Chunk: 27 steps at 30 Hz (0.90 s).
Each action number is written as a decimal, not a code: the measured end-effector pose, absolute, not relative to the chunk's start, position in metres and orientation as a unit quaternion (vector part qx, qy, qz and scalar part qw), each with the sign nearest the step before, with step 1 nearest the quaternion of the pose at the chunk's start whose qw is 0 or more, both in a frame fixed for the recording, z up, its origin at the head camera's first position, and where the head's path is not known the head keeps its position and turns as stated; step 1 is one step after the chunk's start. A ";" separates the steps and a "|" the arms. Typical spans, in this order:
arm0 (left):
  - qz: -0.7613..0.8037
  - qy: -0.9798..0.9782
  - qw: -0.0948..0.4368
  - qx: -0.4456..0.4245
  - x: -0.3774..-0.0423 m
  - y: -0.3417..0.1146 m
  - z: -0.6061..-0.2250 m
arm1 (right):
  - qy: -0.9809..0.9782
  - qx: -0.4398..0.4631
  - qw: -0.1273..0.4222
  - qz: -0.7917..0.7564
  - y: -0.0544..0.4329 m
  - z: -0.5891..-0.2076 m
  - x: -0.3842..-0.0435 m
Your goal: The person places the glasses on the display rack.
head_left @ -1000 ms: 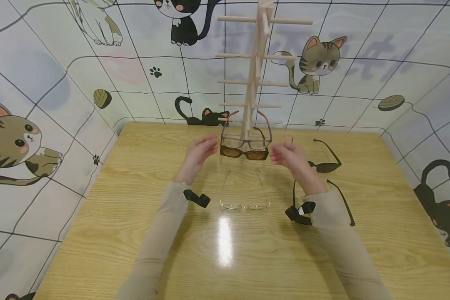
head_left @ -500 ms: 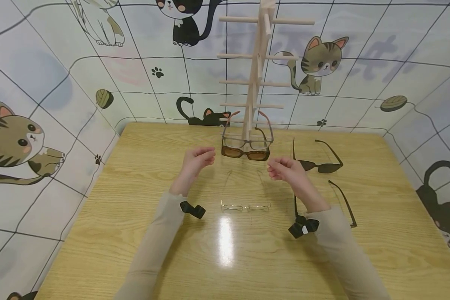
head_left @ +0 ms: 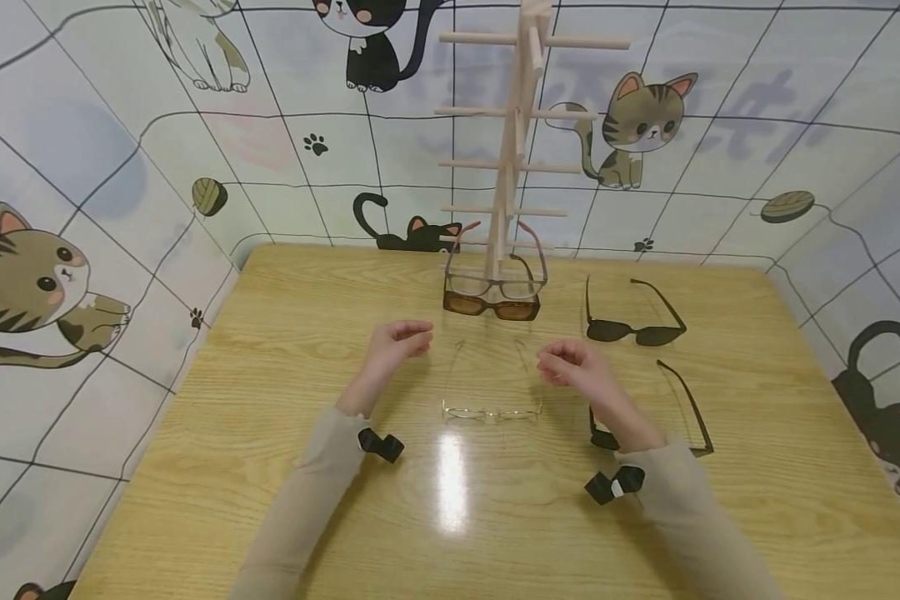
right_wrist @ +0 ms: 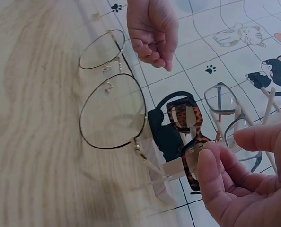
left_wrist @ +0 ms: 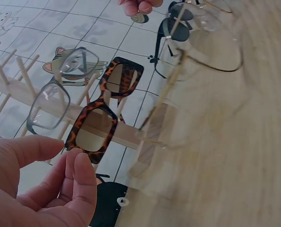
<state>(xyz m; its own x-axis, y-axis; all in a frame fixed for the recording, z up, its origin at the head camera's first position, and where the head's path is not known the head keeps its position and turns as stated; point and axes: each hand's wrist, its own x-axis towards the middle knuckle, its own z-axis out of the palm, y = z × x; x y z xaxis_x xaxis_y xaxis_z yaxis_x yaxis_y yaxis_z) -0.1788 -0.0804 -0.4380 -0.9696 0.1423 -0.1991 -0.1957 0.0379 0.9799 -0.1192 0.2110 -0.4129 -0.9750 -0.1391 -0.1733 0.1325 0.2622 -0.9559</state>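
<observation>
Thin gold-rimmed glasses (head_left: 491, 414) lie on the table with their temples pointing away. My left hand (head_left: 390, 354) hovers to the left of them, my right hand (head_left: 581, 371) to the right. Neither hand touches anything. In both wrist views the fingers curl loosely, with a gap between thumb and fingertips. Beyond the hands, brown tortoiseshell sunglasses (left_wrist: 113, 109) and clear-lensed glasses (head_left: 520, 289) with reddish temple tips hang on the lowest pegs of a wooden display stand (head_left: 507, 175).
Black sunglasses (head_left: 648, 337) sit on the table's right side. A second dark pair (head_left: 696, 412) lies nearer, partly hidden by my right forearm. A cat-patterned cloth (head_left: 270, 150) lines the back and sides of the wooden table (head_left: 270, 333).
Both hands have drawn back from beside the tortoiseshell sunglasses and come nearer to me, level with the gold-rimmed glasses' temples. The eyewear has stayed where it was.
</observation>
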 end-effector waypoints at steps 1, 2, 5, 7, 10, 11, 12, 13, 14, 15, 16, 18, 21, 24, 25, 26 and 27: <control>0.690 0.713 0.122 -0.016 -0.177 -0.081 -0.440 | 0.787 -0.003 0.111 -0.607 0.211 -0.414 -0.118; 0.686 0.717 0.122 -0.014 -0.175 -0.081 -0.442 | 0.789 -0.003 0.111 -0.604 0.212 -0.416 -0.116; 0.671 0.730 0.125 -0.008 -0.169 -0.081 -0.447 | 0.793 0.003 0.110 -0.600 0.213 -0.420 -0.112; 0.659 0.741 0.128 -0.003 -0.165 -0.081 -0.450 | 0.794 0.002 0.111 -0.597 0.213 -0.423 -0.109; 0.633 0.764 0.127 0.013 -0.159 -0.081 -0.453 | 0.797 -0.004 0.105 -0.595 0.213 -0.426 -0.106; 0.625 0.770 0.128 0.018 -0.157 -0.081 -0.454 | 0.797 -0.006 0.104 -0.595 0.213 -0.427 -0.106; 0.618 0.775 0.129 0.024 -0.155 -0.082 -0.454 | 0.797 -0.007 0.102 -0.595 0.213 -0.428 -0.105; 0.610 0.781 0.129 0.031 -0.153 -0.082 -0.455 | 0.799 -0.008 0.099 -0.593 0.213 -0.429 -0.104; 0.605 0.784 0.131 0.037 -0.152 -0.082 -0.456 | 0.801 -0.008 0.097 -0.590 0.213 -0.429 -0.103; 0.598 0.789 0.133 0.043 -0.150 -0.082 -0.457 | 0.803 -0.010 0.096 -0.588 0.213 -0.430 -0.102; 0.595 0.791 0.135 0.049 -0.148 -0.082 -0.458 | 0.804 -0.009 0.095 -0.587 0.212 -0.430 -0.102; 0.584 0.797 0.139 0.058 -0.145 -0.082 -0.459 | 0.807 -0.008 0.094 -0.583 0.212 -0.430 -0.100; 0.572 0.805 0.144 0.069 -0.141 -0.082 -0.461 | 0.809 0.001 0.098 -0.580 0.211 -0.430 -0.097; 0.564 0.809 0.149 0.074 -0.139 -0.080 -0.462 | 0.812 0.008 0.099 -0.576 0.210 -0.430 -0.096; 0.563 0.809 0.151 0.074 -0.139 -0.079 -0.462 | 0.813 0.009 0.100 -0.574 0.210 -0.430 -0.096; 0.561 0.810 0.153 0.073 -0.138 -0.079 -0.463 | 0.816 0.011 0.101 -0.570 0.210 -0.430 -0.095; 0.559 0.811 0.154 0.074 -0.138 -0.078 -0.463 | 0.818 0.010 0.103 -0.566 0.210 -0.431 -0.095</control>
